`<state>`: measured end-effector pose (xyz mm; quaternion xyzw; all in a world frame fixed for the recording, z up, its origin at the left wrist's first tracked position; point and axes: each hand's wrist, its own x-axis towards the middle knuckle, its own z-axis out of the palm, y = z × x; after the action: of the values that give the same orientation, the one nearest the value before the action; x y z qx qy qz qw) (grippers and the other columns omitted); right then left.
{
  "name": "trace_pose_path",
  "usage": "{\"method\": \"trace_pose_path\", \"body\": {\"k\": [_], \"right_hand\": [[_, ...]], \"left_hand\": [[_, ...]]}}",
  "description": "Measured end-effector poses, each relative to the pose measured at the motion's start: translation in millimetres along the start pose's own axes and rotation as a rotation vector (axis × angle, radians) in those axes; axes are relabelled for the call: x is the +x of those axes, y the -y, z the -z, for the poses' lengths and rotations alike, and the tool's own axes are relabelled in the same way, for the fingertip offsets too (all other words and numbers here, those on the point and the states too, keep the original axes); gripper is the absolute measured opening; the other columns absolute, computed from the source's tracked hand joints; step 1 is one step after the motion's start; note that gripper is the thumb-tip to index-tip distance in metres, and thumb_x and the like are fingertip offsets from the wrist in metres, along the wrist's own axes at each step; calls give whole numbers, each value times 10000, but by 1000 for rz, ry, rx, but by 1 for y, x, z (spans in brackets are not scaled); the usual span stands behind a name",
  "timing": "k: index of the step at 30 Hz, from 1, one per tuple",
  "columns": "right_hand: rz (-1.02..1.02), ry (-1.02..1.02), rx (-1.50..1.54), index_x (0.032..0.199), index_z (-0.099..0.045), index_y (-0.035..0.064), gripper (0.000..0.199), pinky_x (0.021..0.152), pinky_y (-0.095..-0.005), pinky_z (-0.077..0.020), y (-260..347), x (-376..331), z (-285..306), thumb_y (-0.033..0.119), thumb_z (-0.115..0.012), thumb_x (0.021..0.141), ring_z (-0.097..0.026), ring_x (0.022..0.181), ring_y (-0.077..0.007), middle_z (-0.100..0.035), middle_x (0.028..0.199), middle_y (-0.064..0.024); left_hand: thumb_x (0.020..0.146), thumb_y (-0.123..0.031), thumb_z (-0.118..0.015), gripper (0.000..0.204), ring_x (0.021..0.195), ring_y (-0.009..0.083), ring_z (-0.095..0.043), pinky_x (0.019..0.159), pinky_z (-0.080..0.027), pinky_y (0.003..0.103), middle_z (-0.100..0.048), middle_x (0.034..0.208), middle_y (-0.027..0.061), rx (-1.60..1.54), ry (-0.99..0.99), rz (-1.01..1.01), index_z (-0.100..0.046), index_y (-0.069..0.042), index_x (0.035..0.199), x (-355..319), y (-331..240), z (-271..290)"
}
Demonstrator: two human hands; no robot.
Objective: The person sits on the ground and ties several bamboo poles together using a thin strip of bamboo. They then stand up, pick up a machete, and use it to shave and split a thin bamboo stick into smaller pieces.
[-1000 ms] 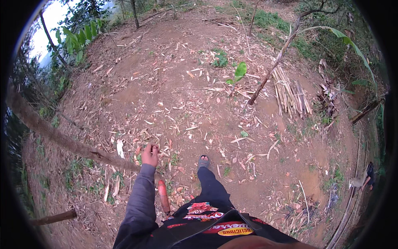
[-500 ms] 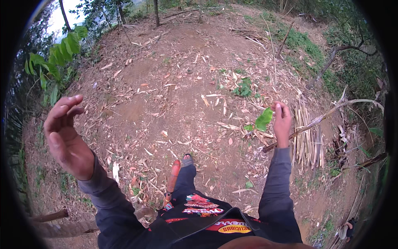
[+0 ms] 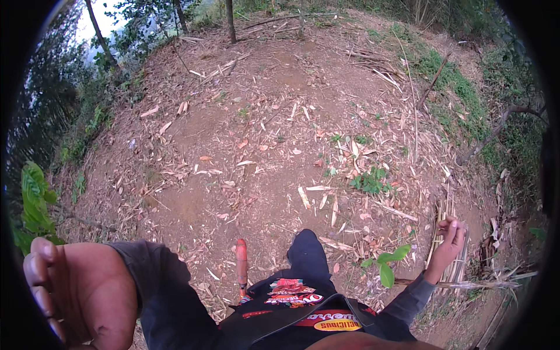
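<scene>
My left hand [image 3: 81,297] is raised close to the camera at the lower left, palm showing, fingers loosely bent and holding nothing. My right hand [image 3: 448,242] hangs out to the right with its fingers apart and empty, just over a bundle of split bamboo strips [image 3: 441,213] lying on the ground. A red-handled tool [image 3: 241,262] sticks up at my waist, touched by neither hand. My dark trouser leg [image 3: 306,251] steps forward between the hands.
Bare dirt ground [image 3: 262,157] is strewn with dry bamboo husks and slivers. A small green seedling [image 3: 388,262] grows near my right arm. Thin tree trunks [image 3: 230,20] stand at the far edge, grass [image 3: 461,93] on the right, a slope with foliage [image 3: 35,198] on the left.
My left hand has dropped lower and come closer to the camera. My right hand has swung down and to the right, over the bamboo bundle, as I stepped forward.
</scene>
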<state>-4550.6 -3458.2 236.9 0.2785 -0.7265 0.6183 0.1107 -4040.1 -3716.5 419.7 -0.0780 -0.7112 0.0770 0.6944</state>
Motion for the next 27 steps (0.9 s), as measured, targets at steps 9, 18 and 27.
{"method": "trace_pose_path", "body": {"k": [9,18,27], "right_hand": [[-229,934,-723,960,-721,25,239,717,-422,-559,-276,98,-303,239,-730,853,-718,762,-331,-725,817,-197],[100,1051,126,1117,-675,31,245,744,-358,-551,-172,412,-731,217,-637,963,-714,820,-245,-729,903,-130],[-297,1069,-912,1037,-702,70,288,857,-425,-539,-622,400,-821,317,-576,963,-723,883,-234,-748,944,-137]], "left_hand": [[1012,-240,-587,238,797,252,-693,681,-518,365,-709,886,155,370,707,1541,-648,-11,1027,-385,298,-197],[980,-327,-543,388,982,334,-702,819,-554,473,-727,1105,131,207,479,3331,-627,-66,1253,-727,259,-290],[1011,-426,-445,501,850,268,-726,692,-574,439,-729,1055,140,68,1521,2602,-596,-41,1293,-919,626,-523]]}}
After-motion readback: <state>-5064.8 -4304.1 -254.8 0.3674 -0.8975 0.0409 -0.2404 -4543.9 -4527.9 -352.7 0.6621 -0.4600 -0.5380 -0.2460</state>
